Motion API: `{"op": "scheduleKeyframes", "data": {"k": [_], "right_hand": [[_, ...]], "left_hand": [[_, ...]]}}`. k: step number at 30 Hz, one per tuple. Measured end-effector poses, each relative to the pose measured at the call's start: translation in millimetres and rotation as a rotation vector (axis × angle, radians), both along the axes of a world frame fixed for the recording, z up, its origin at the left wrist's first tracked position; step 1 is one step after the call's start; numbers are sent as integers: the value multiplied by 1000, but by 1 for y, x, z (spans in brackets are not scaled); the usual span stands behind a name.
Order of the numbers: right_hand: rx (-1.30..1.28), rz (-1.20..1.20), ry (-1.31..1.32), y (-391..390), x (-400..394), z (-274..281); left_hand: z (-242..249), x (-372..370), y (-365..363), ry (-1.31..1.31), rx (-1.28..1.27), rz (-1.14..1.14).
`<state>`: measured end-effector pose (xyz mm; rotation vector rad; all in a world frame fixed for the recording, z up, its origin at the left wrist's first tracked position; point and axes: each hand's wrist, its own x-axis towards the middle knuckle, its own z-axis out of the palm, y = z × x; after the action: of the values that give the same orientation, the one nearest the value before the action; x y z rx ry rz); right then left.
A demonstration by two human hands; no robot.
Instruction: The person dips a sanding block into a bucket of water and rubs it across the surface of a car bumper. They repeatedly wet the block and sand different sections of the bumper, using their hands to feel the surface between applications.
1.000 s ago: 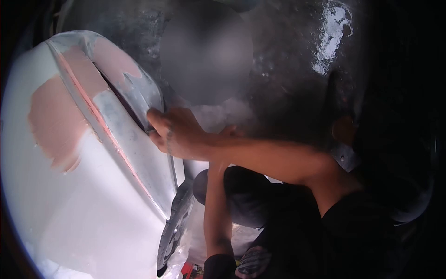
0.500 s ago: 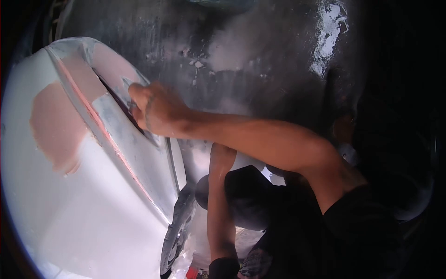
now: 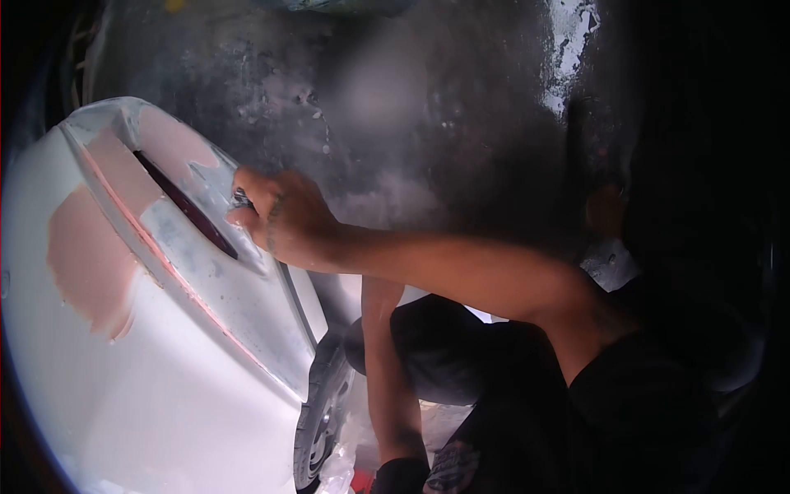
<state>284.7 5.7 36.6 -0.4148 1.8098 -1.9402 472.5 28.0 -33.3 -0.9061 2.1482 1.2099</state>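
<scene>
My right hand (image 3: 276, 210) is closed with fingers bent around a small greyish piece (image 3: 241, 198) that I cannot make out. It is at the edge of a white car bumper (image 3: 156, 395), beside a narrow slot with a dark red insert (image 3: 193, 218). Pink filler (image 3: 90, 255) covers patches of the bumper and runs along its crease. Below my right forearm, my left arm (image 3: 391, 387) reaches upward; the right forearm hides the left hand.
A car wheel (image 3: 321, 420) stands under the bumper, with clear plastic sheeting (image 3: 337, 469) beside it. The floor (image 3: 395, 99) is dark and dusty, with a bright wet-looking patch (image 3: 568, 49). My dark-clothed knee (image 3: 436, 346) is close to the wheel.
My right hand has moved down the bumper edge, off the slot, whose red insert now shows more. The view has shifted slightly. My left hand has passed behind the right forearm.
</scene>
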Motion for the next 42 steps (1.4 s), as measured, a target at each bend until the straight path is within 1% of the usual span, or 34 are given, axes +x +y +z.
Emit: {"op": "scheduleKeyframes", "data": {"k": [2,3,5,8,9,10,11,14,16,17,18,19,20,21,22,23,25,26,27,28,29,30,31,32,33,34,35,36,37,38,39,41,42], "right_hand": [[-93,-42,72,-2,-5,-1],[-94,-45,68,-4,-8,1],[-33,-13,178,-8,-13,7],[-62,-12,172,-11,-10,9],[-60,-13,172,-11,-3,10],[-27,37,173,-9,4,13],[6,88,176,-8,8,14],[-5,39,237,-19,-6,13],[1,8,245,-37,-23,12],[2,-21,250,-44,-25,15],[-95,-30,285,-36,-16,11],[-95,-29,309,-31,-12,8],[-41,76,304,-22,-6,8],[13,176,278,-18,0,8],[-19,203,254,-20,-10,10],[-24,201,255,-28,-23,10],[-49,99,245,-42,-33,11],[-30,15,297,-36,-26,13],[-30,12,306,-29,-15,13],[-12,118,289,-22,-1,11],[9,227,261,-18,6,9],[-45,219,289,-17,1,7],[-46,216,282,-23,-12,6],[-76,155,236,-34,-26,6],[-105,99,187,-40,-33,9],[-2,115,233,-41,-36,16],[-4,112,231,-38,-25,14],[-39,94,283,-28,-11,11],[-68,77,335,-23,-2,5],[-32,201,258,-18,-2,6],[-28,197,248,-21,-7,6],[-149,15,261,-38,-22,3],[-153,20,252,-38,-18,3]], "left_hand": [[0,2,1,-39,-6,-5],[-2,4,0,-14,-2,-13],[-5,10,-2,14,2,-21],[-8,17,-4,88,-21,-82],[-5,12,-2,175,82,-37],[-5,7,-2,269,184,7],[-5,3,-2,277,185,5],[-6,-7,-2,316,255,10],[-2,-11,-3,46,65,-38],[1,1,-5,36,60,-35],[0,8,-5,78,1,-66],[-9,5,-6,138,-55,-95],[-11,-2,-4,149,-48,-93],[-9,-2,-4,99,-15,-91],[-8,-6,-7,53,9,-91],[-13,-12,-11,53,3,-92],[-16,-11,-11,-27,24,-75],[-15,-1,-11,-38,22,-78],[-21,5,-11,135,228,37],[-29,3,-12,314,435,147],[-32,-1,-11,320,437,145],[-32,1,-10,326,349,79],[-33,5,-11,329,258,10],[-42,15,-11,265,193,35],[-38,14,-10,255,192,44],[-30,5,-12,108,127,-31],[-25,-2,-15,-31,62,-112],[-34,3,-17,-16,60,-115],[-47,16,-16,162,143,-57],[-46,17,-11,324,230,4],[-45,19,-10,314,234,3],[-37,10,-12,190,147,-48],[-27,4,-11,121,105,-67]]}}
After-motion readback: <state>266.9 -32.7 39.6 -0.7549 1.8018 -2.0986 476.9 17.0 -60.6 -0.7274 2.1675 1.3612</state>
